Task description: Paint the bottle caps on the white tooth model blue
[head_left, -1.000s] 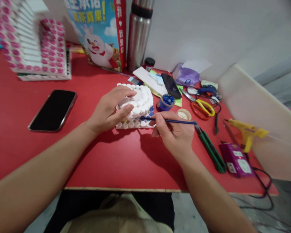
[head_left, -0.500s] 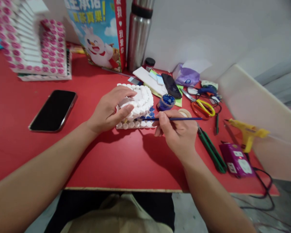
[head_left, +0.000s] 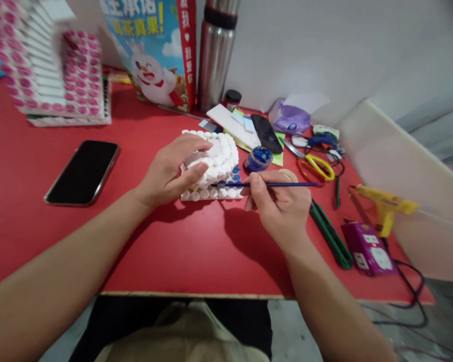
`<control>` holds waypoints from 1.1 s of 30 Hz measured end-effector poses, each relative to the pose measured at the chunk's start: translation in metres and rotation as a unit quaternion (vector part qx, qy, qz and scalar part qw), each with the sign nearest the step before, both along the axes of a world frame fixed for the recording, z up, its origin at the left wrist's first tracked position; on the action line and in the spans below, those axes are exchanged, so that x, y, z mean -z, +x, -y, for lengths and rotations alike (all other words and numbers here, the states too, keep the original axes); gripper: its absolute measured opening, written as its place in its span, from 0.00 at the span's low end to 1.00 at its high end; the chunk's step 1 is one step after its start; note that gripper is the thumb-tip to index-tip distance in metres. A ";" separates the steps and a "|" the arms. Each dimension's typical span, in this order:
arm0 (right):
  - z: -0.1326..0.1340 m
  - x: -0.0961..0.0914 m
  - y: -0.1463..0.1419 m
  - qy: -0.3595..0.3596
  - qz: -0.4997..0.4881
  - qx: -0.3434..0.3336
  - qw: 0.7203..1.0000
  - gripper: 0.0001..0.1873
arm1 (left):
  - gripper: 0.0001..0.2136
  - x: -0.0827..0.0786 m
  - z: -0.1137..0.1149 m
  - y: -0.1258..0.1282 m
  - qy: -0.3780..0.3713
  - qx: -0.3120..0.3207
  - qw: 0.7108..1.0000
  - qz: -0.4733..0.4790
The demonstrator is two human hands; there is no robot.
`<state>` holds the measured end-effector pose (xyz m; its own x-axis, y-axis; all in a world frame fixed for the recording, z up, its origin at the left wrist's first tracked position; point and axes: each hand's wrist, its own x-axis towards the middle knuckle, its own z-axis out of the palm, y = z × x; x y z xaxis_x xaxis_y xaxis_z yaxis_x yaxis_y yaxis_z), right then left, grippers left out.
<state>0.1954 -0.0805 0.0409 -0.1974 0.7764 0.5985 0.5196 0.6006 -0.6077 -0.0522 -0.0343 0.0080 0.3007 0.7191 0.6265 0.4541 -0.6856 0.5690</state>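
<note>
Nearest, on the table's [head_left: 154, 261] bare front part, the right hand's shadow lies under its palm. The right hand [head_left: 281, 206] has thumb and fingers clamped on a thin blue brush [head_left: 283, 184], held almost level. Its tip points left into the gap under the model's overhang; whether the bristles touch is too small to tell.

The model [head_left: 226, 151] sits on the table, straight ahead, covered in white discs. A few blue discs [head_left: 236, 177] show at its right end, beside bare white ones. The left hand [head_left: 171, 168] lies on its left part, thumb and index finger spread apart; the other fingers are hidden, so I cannot tell if they pinch or only rest.

For neat brushwork here, I would keep the left hand's pressure light but steady, brace the right hand's little finger, and load the bristles thinly, since the gap looks tight and the white row below could easily catch blue. Short strokes, 1 disc at a time, should suit.

Just behind the right hand are a pale lid [head_left: 289, 175] and the open jar [head_left: 259, 158] of blue paint, handy for reloading. The cutter [head_left: 330, 234] lies close to the right wrist. Farther off are the scissors [head_left: 316, 168] and, at the back, a steel bottle [head_left: 217, 60].
</note>
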 end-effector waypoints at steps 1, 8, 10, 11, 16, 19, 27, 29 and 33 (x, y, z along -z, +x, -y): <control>0.000 0.000 0.001 -0.002 0.000 0.010 1.000 0.14 | 0.27 0.000 0.000 0.000 -0.004 -0.001 1.000 -0.002; 0.000 0.001 0.002 0.001 -0.018 -0.006 1.000 0.11 | 0.26 0.000 0.000 -0.001 0.005 0.007 1.000 0.003; -0.001 0.000 0.002 0.011 0.000 -0.015 1.000 0.11 | 0.25 0.000 0.000 -0.001 0.009 0.011 1.000 0.006; -0.001 0.000 0.002 0.013 0.006 -0.014 1.000 0.11 | 0.25 0.000 0.000 -0.001 0.010 0.012 1.000 0.007; -0.001 0.001 0.002 -0.021 -0.039 0.001 0.999 0.12 | 0.26 0.000 0.000 0.000 0.001 0.004 1.000 0.004; -0.002 0.003 0.000 -0.022 -0.035 -0.027 0.999 0.11 | 0.26 0.000 0.000 0.000 -0.003 0.003 1.000 -0.004; -0.004 0.004 0.000 -0.025 -0.046 -0.025 0.998 0.10 | 0.24 0.001 0.000 -0.001 0.012 0.015 1.000 0.006; -0.004 0.004 0.000 -0.022 -0.037 -0.037 0.998 0.10 | 0.24 0.002 -0.001 0.000 0.016 0.017 1.000 0.007; -0.007 0.007 -0.001 -0.018 -0.015 -0.067 0.997 0.09 | 0.24 0.001 0.000 0.000 0.019 0.018 1.000 0.017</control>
